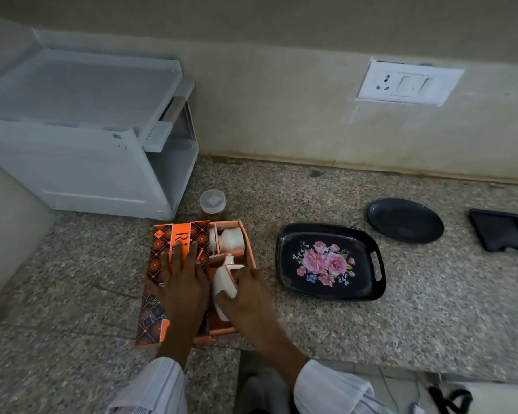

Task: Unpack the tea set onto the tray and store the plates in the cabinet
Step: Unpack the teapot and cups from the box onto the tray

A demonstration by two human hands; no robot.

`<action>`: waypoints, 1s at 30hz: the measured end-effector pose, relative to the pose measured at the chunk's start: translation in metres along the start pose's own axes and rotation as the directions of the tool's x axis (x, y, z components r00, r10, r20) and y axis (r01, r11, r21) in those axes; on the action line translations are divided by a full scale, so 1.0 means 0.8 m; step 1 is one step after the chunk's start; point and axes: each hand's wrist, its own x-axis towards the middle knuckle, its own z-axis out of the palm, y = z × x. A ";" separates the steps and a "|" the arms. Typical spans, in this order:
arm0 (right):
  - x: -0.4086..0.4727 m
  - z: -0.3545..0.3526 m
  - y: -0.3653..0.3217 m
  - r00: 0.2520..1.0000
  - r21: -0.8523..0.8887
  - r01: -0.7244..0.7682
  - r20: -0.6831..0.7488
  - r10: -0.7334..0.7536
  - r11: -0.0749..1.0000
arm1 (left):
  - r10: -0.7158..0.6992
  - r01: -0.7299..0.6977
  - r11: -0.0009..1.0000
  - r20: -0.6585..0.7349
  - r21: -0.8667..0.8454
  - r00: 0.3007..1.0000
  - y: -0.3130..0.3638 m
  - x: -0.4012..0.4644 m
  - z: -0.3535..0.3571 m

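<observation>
An orange patterned tea-set box [162, 297] lies on the granite counter, its lid slid left so the right compartments show. My left hand [182, 279] rests flat on the lid with fingers spread. My right hand [245, 297] grips a cream ceramic teapot [223, 282] lying in the box's near compartment. A cream cup [232, 240] sits in the far compartment. To the right lies a black tray with pink roses [284, 264], bare. Further right are a round dark plate [405, 221] and a square dark plate [503, 233].
A white plastic cabinet [81, 135] stands at the back left against the wall, its side open. A clear-lidded jar [212, 203] stands just behind the box. A wall socket [408, 83] is above the counter. The counter's front edge runs at lower right.
</observation>
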 end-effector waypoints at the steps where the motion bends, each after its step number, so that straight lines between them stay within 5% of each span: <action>1: -0.001 0.000 0.001 1.000 0.022 0.011 -0.028 -0.011 1.000 | 0.003 -0.003 1.000 0.003 0.004 1.000 0.001 -0.001 0.001; 5: 0.008 -0.017 0.001 0.986 0.097 0.066 -0.158 -0.050 0.993 | 0.038 -0.037 0.999 -0.024 0.017 0.999 0.003 -0.001 -0.002; 13: 0.033 -0.062 0.036 0.926 0.134 0.021 -0.375 0.031 0.991 | 0.389 -0.407 0.899 -0.130 -0.159 0.912 0.101 -0.011 -0.016; 17: 0.046 -0.092 0.072 0.876 0.121 -0.012 -0.478 0.068 0.993 | 0.550 -0.490 0.796 0.086 -0.354 0.831 0.153 0.000 0.013; 23: 0.076 -0.097 0.127 0.853 0.032 -0.133 -0.505 0.131 0.991 | 0.508 -0.494 0.857 0.398 -0.145 0.764 0.186 0.034 0.059; 30: 0.089 -0.077 0.143 0.882 -0.056 -0.148 -0.459 0.106 0.987 | 0.427 -0.378 0.904 0.501 -0.201 0.753 0.200 0.035 0.064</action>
